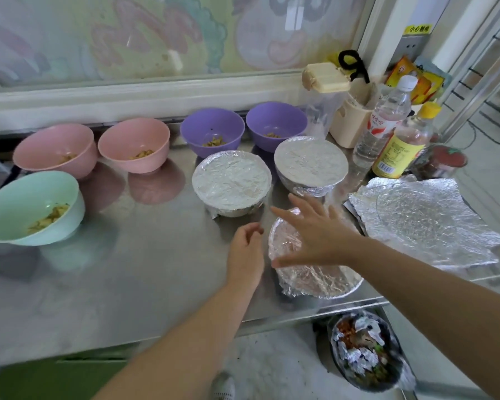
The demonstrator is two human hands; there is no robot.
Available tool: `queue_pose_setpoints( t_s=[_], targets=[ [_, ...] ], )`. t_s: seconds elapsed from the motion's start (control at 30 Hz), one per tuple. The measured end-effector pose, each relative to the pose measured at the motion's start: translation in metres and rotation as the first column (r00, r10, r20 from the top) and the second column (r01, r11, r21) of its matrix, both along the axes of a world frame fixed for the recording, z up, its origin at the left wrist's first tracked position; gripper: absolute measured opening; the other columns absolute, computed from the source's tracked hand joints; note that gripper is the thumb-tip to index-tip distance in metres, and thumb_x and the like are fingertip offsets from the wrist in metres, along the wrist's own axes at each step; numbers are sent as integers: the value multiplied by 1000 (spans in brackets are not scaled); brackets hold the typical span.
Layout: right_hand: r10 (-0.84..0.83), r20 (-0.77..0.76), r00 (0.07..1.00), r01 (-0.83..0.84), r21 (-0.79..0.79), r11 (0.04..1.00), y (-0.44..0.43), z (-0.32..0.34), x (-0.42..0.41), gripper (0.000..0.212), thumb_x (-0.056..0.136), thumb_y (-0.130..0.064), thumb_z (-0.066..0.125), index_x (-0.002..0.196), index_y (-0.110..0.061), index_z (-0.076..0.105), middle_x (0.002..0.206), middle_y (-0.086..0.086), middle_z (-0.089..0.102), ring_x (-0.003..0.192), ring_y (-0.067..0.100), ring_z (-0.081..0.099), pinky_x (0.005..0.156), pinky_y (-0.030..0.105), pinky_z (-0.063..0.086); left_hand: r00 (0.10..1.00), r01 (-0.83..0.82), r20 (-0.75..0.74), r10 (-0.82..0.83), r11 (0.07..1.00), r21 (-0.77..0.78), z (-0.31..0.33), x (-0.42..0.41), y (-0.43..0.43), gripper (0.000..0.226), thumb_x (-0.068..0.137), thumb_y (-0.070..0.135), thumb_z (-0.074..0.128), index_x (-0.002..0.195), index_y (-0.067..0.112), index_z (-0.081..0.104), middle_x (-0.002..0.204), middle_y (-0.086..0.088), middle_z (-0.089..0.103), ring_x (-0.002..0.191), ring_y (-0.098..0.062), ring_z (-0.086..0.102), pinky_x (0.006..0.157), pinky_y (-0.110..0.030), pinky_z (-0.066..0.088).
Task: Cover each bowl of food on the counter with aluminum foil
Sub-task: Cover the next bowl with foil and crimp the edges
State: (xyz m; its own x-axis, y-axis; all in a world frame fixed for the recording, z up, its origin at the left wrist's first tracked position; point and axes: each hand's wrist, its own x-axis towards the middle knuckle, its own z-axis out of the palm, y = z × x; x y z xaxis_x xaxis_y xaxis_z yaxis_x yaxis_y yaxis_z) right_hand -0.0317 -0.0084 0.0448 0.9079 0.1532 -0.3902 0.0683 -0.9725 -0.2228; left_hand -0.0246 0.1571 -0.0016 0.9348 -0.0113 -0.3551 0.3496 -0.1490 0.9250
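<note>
Three foil-covered bowls stand on the steel counter (127,278): one at the middle (231,180), one behind it to the right (311,161), one near the front edge (312,275). My right hand (309,232) hovers over the front one with fingers spread, holding nothing. My left hand (246,252) is just left of that bowl, fingers loosely curled and empty. Uncovered bowls with food: a mint one (32,209) at left, two pink ones (55,150) (134,144), and two purple ones (212,131) (276,124) at the back.
A stack of loose foil sheets (427,217) lies at the right of the counter. Behind it stand a clear bottle (384,119), a yellow-labelled bottle (401,142), a red-lidded jar (442,163) and a beige container (348,124). A bin with crumpled foil (364,356) sits on the floor below.
</note>
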Motion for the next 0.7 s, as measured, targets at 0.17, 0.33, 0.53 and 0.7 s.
queue_pose_setpoints(
  t_s=[0.17,0.33,0.53,0.7],
  targets=[
    [21,-54,998,-28,-136,990,-1,-9,1,128,49,-103,41,156,-52,-8,168,2,-17,153,34,-19,113,77,-2,935,-31,-355,-9,994,-109,-14,-32,11,21,93,1,45,91,15,60,85,-6,64,78,-24,62,76,-35,52],
    [23,-44,999,-29,-152,988,-1,-11,4,130,45,-105,37,155,-53,-7,169,1,-15,154,33,-17,112,79,-1,805,48,-551,-218,951,-306,-8,-57,10,19,94,0,43,100,9,58,91,-9,61,56,-13,58,50,-21,35],
    [21,-31,999,-26,-147,989,-4,-17,5,130,43,-108,35,154,-55,-10,169,0,-15,154,32,-18,112,79,-2,728,-290,-658,-191,784,-549,-21,-67,6,7,97,7,53,98,1,57,87,-15,67,63,-21,68,53,-28,54],
    [24,-41,999,-30,-153,988,-4,-16,5,129,44,-108,36,153,-56,-10,169,-1,-16,154,32,-19,112,79,-2,729,-389,-660,-181,684,-617,-19,-77,2,11,99,7,54,96,-3,59,73,-16,67,64,-23,69,63,-35,61]
  ],
)
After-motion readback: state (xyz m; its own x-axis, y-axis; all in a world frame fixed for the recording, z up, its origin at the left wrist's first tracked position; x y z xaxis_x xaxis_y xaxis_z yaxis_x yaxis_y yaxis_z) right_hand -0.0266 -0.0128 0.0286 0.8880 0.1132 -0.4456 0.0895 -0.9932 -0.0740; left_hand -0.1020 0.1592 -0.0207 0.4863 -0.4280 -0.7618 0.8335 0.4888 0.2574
